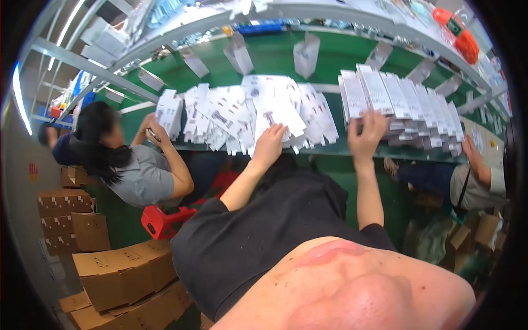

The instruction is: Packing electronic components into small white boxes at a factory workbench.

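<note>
I'm seeing a bright scene, a white light tube (20,102) glaring at far left. The white sheets (278,107) nearly wash out, their print soft; below the green bench (275,49), it's dimmer. Up top, a grey rail (319,12) bows hard, and corners drop into black on my feed.

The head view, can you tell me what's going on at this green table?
A person works with both hands at a green table. Their left hand is on a spread of white printed cards; their right hand is at the front of a row of white cartons. On the left, a co-worker in a grey shirt holds something too small to make out. On the right, another person's hand is beside the row's end.
</note>
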Action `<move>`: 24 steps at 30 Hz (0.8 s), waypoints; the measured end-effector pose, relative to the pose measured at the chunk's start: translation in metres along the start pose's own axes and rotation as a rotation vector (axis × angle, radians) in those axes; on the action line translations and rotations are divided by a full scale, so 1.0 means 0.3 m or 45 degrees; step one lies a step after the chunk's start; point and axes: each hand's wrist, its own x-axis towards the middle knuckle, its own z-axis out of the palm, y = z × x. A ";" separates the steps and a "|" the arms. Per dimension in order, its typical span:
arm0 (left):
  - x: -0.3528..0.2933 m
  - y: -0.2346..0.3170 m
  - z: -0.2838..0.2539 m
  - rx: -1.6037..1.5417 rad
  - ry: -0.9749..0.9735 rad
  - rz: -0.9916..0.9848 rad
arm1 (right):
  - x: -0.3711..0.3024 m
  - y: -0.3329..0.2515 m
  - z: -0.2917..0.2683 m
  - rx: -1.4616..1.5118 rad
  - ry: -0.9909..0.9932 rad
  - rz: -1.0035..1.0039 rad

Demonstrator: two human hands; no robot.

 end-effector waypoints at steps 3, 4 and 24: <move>0.026 0.021 -0.096 -0.081 0.053 0.013 | 0.012 -0.111 0.055 0.216 -0.090 -0.127; 0.029 -0.004 -0.166 -0.098 0.044 0.030 | 0.014 -0.195 0.087 0.318 -0.107 -0.139; 0.007 0.116 -0.215 -0.353 0.201 -0.054 | -0.080 -0.211 0.193 0.581 -0.667 0.049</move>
